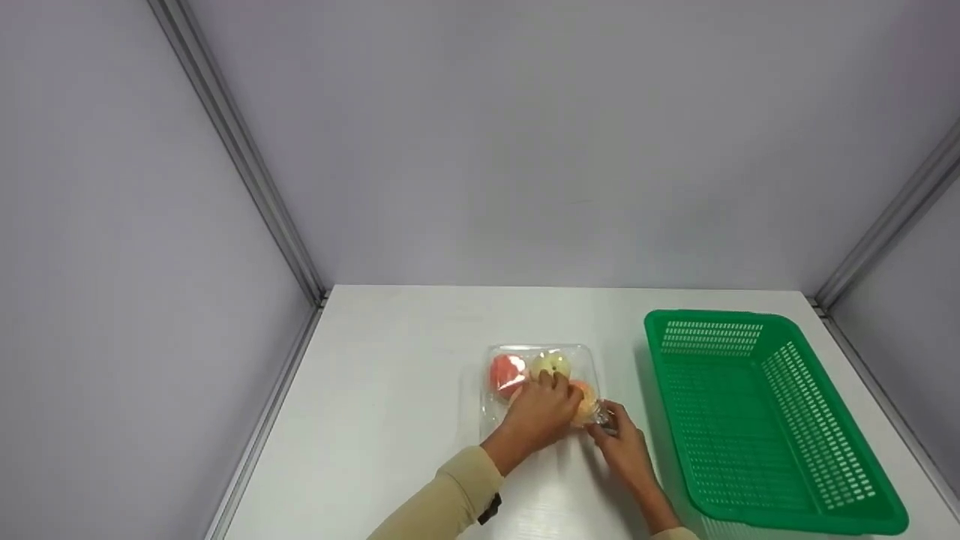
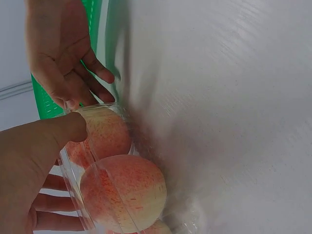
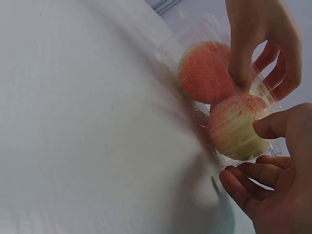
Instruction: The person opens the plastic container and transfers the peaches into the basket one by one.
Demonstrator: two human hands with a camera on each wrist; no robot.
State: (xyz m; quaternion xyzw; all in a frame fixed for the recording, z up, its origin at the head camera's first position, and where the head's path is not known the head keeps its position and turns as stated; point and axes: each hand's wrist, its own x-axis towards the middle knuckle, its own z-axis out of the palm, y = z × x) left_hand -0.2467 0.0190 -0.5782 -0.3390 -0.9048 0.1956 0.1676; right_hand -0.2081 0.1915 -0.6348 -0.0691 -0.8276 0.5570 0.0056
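A clear plastic fruit box (image 1: 536,346) with its lid down sits on the white table, holding several peaches. One peach (image 1: 508,375) looks red, another is a pale yellow peach (image 1: 551,363), and both lie under the lid. My left hand (image 1: 541,411) reaches over the box, gripping its lid and front edge with thumb and curled fingers. At the right front corner, my right hand (image 1: 622,442) pinches the box edge between thumb and fingers. The left wrist view shows two pink-yellow peaches (image 2: 124,192) through the front wall. Part of the box is hidden behind the hands.
To the right stands a green plastic basket (image 1: 750,517) with slotted walls, close beside my right forearm. Grey panels (image 1: 525,150) close off the back and both sides of the white table (image 1: 375,405).
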